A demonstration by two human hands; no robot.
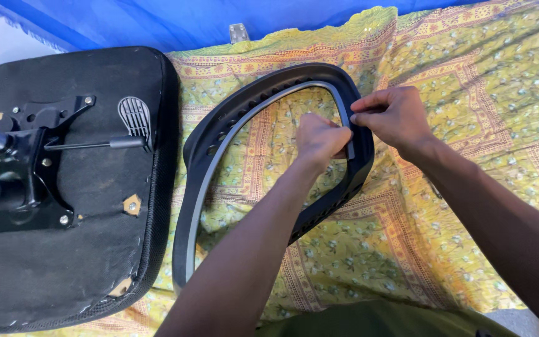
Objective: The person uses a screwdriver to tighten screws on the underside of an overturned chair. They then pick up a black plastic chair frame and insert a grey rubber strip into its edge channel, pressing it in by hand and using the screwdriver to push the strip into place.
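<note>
A: What fills the left of the frame?

B: An upturned chair seat [88, 249], black, its underside up. A metal mechanism plate [23, 181] is bolted on, with a lever [95, 143] reaching right to a ribbed paddle [135, 117]. It lies on a yellow patterned cloth [481, 143], with blue sheeting [176, 22] along the top edge.

A: And in the middle?

B: A black chair-back frame [210, 134], an open loop lying flat on the cloth, just right of the seat. A grey strip [210, 168] runs along its inner edge.

A: Where are the hands?

B: Both at the loop's upper right bend. The left hand [320, 140] is curled into a fist over the inner edge, gripping the strip's end. The right hand [394, 115] pinches the strip against the frame, thumb and forefinger pressed together.

A: How would that frame handle?

B: Stiff moulded plastic, I'd judge, and light for its size, so it may skate on the cloth unless held down. The strip looks flexible, bending with the curve. Best taken hold of close to the loose end, as here, with the frame steadied at its rim.
</note>
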